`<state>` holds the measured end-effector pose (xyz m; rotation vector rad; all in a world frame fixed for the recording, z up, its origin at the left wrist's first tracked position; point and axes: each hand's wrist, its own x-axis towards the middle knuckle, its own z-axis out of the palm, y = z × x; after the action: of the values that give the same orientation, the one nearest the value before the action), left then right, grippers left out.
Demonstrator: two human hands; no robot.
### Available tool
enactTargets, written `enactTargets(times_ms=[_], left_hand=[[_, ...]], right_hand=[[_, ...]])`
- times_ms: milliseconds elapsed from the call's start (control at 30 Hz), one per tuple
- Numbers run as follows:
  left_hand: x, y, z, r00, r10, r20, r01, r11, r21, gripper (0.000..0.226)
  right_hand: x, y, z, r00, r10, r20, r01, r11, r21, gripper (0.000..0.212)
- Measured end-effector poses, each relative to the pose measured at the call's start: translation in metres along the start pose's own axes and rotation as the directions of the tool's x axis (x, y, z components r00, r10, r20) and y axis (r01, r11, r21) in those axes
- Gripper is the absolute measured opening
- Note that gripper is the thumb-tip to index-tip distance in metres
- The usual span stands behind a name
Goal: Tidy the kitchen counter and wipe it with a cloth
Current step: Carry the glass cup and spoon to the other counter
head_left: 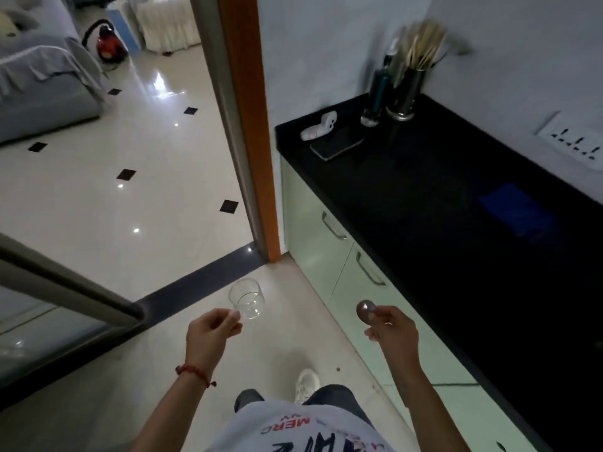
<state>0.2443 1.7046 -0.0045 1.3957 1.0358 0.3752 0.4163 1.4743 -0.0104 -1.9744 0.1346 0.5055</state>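
Note:
My left hand point(212, 331) pinches the rim of a clear drinking glass point(247, 298), held out over the floor, left of the counter. My right hand point(390, 327) grips a metal spoon point(366, 310), whose bowl sticks out to the left, beside the cabinet fronts. The black kitchen counter point(424, 197) runs along the right. On it lies a blue cloth point(517, 212), folded flat near the wall.
At the counter's far end lie a dark phone point(336, 144), a small white object point(318, 128), a tall bottle point(378, 93) and a steel holder of sticks point(408, 89). A wall socket point(577, 143) is on the right. The orange door frame point(251, 125) stands left of the counter.

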Motion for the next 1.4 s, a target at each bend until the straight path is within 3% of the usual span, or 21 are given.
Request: enactTargets(times_ms=[233,500,700,867,1167,1400], left_hand=[[0.059,0.049,0.057,0.994,0.040,0.097,-0.047,0.997,0.066,0.011],[0.161,0.105,0.128,0.957,0.051,0.287,-0.090,0.988,0.124,0.010],[0.254,0.157,0.201,0.859,-0.015,0.511,-0.062,0.989,0.132,0.019],[0.309,0.199,0.262,0.737,0.024,0.675,-0.208,0.959,0.193,0.010],[0.355,0.227,0.382,0.630,-0.048,0.775,-0.261,0.927,0.270,0.011],[0.366,0.232,0.478,0.631,-0.047,0.774,-0.268,0.924,0.274,0.008]], right_hand=[[0.073,-0.056,-0.019,0.997,-0.042,-0.067,0.049,0.994,0.095,0.018],[0.143,-0.089,-0.022,0.968,0.071,-0.240,-0.030,0.985,0.170,0.013],[0.199,-0.122,-0.018,0.903,0.187,-0.386,-0.086,0.961,0.263,0.009],[0.233,-0.145,-0.011,0.845,0.274,-0.459,-0.116,0.932,0.343,0.010],[0.286,-0.180,-0.036,0.793,0.294,-0.534,-0.112,0.931,0.347,0.012],[0.337,-0.185,-0.062,0.804,0.228,-0.549,-0.092,0.960,0.264,0.016]])
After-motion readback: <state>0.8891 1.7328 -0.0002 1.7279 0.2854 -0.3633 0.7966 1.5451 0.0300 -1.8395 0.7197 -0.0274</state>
